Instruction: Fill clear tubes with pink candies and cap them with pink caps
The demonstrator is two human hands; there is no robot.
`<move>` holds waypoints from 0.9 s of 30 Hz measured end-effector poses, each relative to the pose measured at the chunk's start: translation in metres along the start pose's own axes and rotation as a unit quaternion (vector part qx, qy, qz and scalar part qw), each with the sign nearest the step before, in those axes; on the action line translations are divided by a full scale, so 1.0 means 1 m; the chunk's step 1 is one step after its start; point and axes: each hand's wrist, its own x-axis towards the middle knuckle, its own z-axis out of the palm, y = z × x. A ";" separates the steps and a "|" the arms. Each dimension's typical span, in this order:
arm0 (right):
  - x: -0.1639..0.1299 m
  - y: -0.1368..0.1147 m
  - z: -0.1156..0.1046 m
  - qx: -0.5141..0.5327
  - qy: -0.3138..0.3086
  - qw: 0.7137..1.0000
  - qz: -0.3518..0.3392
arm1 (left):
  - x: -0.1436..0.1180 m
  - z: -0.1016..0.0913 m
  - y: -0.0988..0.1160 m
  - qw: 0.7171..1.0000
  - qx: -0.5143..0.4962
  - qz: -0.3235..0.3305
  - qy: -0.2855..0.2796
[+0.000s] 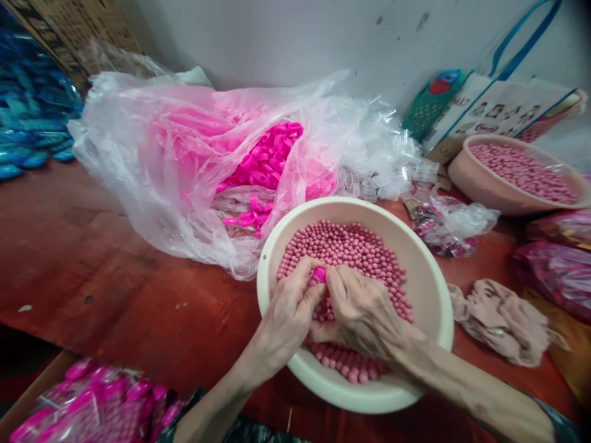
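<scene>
A cream basin [436, 295] holds a heap of small pink beads [344, 240]. Above the beads, my left hand [289, 311] is closed with thumb and forefinger around a small bright pink plastic cap [319, 274]. Close against the cap's right side is my right hand [364, 307], its fingers bent and pressed together. Whatever those fingers may grip is hidden behind the hand. Behind the basin lies a large clear plastic bag [124, 166], its mouth showing many loose pink plastic caps [268, 157].
Clear plastic pieces [369, 178] lie behind the basin. To the right are a crumpled cloth [508, 320], a second bead basin [466, 175] and plastic packets [558, 271]. Blue bagged items [32, 135] sit far left. Filled pink packages [106, 400] are below the table's [115, 271] front edge.
</scene>
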 end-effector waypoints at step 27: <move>0.014 -0.006 -0.006 0.157 0.086 0.983 0.046 | -0.001 0.000 0.003 0.996 -0.086 0.030 0.016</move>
